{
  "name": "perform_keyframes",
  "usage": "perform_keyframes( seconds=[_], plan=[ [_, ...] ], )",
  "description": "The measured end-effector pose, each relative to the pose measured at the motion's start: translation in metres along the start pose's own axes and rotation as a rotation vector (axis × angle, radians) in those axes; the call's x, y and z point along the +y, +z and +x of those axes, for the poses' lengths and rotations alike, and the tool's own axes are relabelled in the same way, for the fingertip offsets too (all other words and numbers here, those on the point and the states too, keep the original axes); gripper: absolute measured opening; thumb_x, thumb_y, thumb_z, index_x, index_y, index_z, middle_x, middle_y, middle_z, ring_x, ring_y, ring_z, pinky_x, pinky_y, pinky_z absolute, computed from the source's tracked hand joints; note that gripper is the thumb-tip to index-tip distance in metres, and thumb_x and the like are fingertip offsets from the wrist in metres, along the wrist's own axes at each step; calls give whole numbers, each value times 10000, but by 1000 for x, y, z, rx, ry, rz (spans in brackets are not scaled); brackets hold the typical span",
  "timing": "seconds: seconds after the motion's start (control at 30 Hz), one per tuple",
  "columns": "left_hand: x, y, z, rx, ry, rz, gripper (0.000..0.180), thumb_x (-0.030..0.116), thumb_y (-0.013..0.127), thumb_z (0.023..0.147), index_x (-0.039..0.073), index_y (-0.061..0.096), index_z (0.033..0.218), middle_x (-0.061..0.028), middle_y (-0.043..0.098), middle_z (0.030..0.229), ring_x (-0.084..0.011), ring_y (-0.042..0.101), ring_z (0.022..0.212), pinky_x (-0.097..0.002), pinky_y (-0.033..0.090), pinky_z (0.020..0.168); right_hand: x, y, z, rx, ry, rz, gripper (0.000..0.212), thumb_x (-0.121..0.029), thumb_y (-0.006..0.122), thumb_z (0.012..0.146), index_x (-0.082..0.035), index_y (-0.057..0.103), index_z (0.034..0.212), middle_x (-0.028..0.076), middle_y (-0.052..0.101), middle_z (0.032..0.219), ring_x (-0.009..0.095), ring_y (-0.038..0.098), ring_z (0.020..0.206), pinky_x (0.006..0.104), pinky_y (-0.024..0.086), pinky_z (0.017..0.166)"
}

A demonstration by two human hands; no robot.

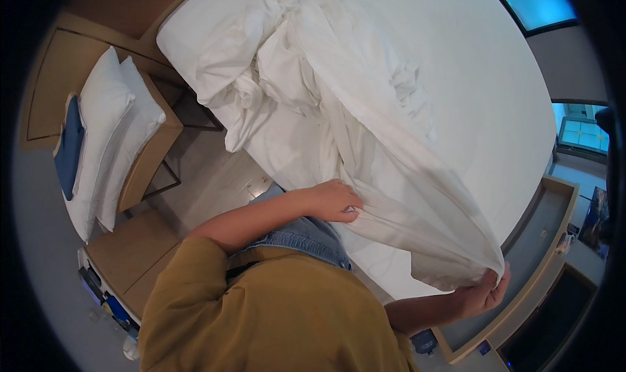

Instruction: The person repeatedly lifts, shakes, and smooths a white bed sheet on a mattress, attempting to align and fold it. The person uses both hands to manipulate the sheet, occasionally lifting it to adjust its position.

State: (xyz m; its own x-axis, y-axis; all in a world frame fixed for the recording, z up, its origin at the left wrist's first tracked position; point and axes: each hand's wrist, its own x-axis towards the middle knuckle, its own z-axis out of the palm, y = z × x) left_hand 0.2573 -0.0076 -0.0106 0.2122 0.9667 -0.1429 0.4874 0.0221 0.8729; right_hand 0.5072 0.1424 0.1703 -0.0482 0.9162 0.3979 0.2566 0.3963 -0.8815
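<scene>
My left fingers [351, 202] are clenched on the sheet [404, 153], near the bed's edge, and my right fingers [491, 291] pinch its far corner. Between them the white cloth hangs in a slack fold; the rest runs back to a rumpled heap on the bed [499, 104], whose surface looks white and mostly smooth. To my left, two white pillows [107, 104] and a blue cushion [70, 151] stand on edge above a pale floor [215, 176]. To my right runs a wood-edged ledge [521, 312], with blue-lit panes [581, 134] beyond.
</scene>
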Motion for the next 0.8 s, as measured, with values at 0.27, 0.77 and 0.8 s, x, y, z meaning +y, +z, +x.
perform_keyframes(
  seconds=[0.27, 0.77, 0.8],
  plan=[
    [-89, 14, -23, 364, -209, 327, 448, 490, 608, 778, 68, 649, 922, -135, 633, 938, -341, 543, 998, -438, 408, 875, 1, 13, -3, -113, -11, -199, 134, -101, 605, 851, 31, 605, 869, 20, 547, 767, 110, 476, 713, 227, 379, 681],
    [103, -128, -102, 967, 446, 421, 177, 168, 625, 645, 60, 485, 650, -82, 421, 578, -263, 443, 480, -351, 362, 432, 21, 2, 6, 22, 60, -36, 221, -173, 560, 910, 36, 620, 949, 66, 610, 816, 138, 548, 758, 261, 440, 702],
    [93, -131, -98, 791, 308, 332, 184, 164, 655, 624, 63, 511, 678, -85, 446, 599, -268, 454, 503, -366, 365, 456, 25, 1, 5, 18, 47, -25, 211, -161, 563, 903, 39, 620, 939, 63, 604, 806, 137, 544, 753, 262, 436, 701]
  ],
)
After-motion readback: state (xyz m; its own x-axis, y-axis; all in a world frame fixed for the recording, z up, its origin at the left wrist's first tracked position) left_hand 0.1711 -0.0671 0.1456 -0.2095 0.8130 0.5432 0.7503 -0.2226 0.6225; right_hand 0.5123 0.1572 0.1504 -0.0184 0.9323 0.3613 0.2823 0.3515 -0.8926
